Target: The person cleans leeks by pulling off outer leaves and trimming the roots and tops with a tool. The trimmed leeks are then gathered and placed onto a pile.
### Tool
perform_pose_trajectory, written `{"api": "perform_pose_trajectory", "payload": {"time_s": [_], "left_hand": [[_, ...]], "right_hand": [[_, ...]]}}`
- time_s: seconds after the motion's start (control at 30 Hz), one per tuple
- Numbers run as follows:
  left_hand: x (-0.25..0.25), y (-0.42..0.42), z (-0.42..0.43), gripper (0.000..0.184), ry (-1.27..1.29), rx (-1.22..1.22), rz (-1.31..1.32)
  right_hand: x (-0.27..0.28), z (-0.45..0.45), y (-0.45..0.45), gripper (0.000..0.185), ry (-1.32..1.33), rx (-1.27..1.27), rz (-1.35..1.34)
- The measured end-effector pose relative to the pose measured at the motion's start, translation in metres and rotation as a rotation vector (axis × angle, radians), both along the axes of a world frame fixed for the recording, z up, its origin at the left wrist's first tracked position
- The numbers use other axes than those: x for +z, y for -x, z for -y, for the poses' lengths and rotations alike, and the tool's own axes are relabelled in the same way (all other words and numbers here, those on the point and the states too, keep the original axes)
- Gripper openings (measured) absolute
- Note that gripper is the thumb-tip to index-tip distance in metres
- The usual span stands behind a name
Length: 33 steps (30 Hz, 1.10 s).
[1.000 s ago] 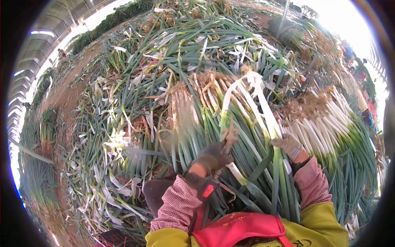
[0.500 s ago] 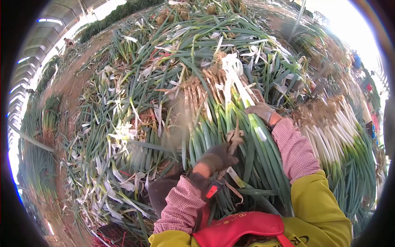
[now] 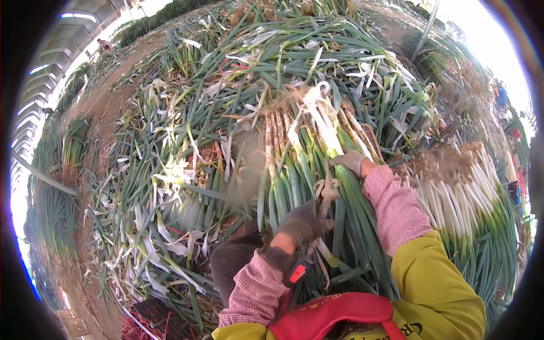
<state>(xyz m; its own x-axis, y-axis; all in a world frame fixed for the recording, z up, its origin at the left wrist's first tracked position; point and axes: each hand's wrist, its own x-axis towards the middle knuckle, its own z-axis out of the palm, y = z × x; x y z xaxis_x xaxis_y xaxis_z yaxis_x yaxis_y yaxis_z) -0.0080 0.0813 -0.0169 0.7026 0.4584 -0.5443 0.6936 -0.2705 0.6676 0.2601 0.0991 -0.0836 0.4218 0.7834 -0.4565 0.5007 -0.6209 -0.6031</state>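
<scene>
While the right hand (image 3: 352, 162) grips green onions (image 3: 357, 211), left hand (image 3: 306, 221) closure is indeterminate; the garment (image 3: 439, 280) below them reads "CR".

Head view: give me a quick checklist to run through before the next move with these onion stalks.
1. Right hand on the onion stalks: ok.
2. Its grip closed: cannot tell, the palm is hidden.
3. Left hand apart from the right: ok.
4. Both hands gloved: ok.
5. Brown-based row all clean white: not ok, stems look brown.
6. Right hand apart from the white-stemmed pile: ok.
</scene>
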Motion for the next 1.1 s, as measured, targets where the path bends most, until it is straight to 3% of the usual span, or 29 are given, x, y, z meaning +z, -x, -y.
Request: {"api": "perform_pose_trajectory", "payload": {"time_s": [0.07,0.2,0.37,0.5,0.57,0.67,0.7,0.9,1.0,1.1], "left_hand": [[0.008,0.014,0.017,0.066,0.045,-0.013,0.043],[0.018,0.021,0.048,0.065,0.027,-0.119,-0.031],[0.013,0.019,0.066,0.066,0.039,-0.078,0.018],[0.015,0.018,0.087,0.064,0.027,-0.122,-0.022],[0.009,0.016,0.086,0.063,0.008,-0.07,0.032],[0.002,0.008,0.081,0.062,-0.007,-0.084,0.052],[0.001,0.006,0.081,0.062,-0.009,-0.106,0.048],[-0.001,0.011,0.09,0.06,-0.027,-0.098,0.109],[-0.027,-0.004,0.074,0.058,-0.048,-0.052,0.203],[-0.011,-0.024,0.046,0.058,-0.052,-0.053,0.112]], "right_hand": [[-0.003,0.031,-0.014,0.061,-0.041,0.003,-0.224],[0.025,0.093,-0.007,0.047,-0.043,-0.008,-0.333],[0.057,0.169,0.005,0.037,-0.041,-0.096,-0.475],[0.048,0.221,0.015,0.033,-0.082,-0.289,-0.68],[0.054,0.237,0.02,0.032,-0.065,-0.257,-0.755],[0.057,0.256,0.029,0.032,-0.042,-0.289,-0.833],[0.025,0.266,0.018,0.033,-0.039,-0.33,-0.901],[0.041,0.269,0.027,0.038,-0.052,-0.345,-1.055],[0.032,0.27,0.023,0.04,-0.087,-0.355,-1.069],[0.036,0.269,0.026,0.042,-0.071,-0.369,-1.08]]}}
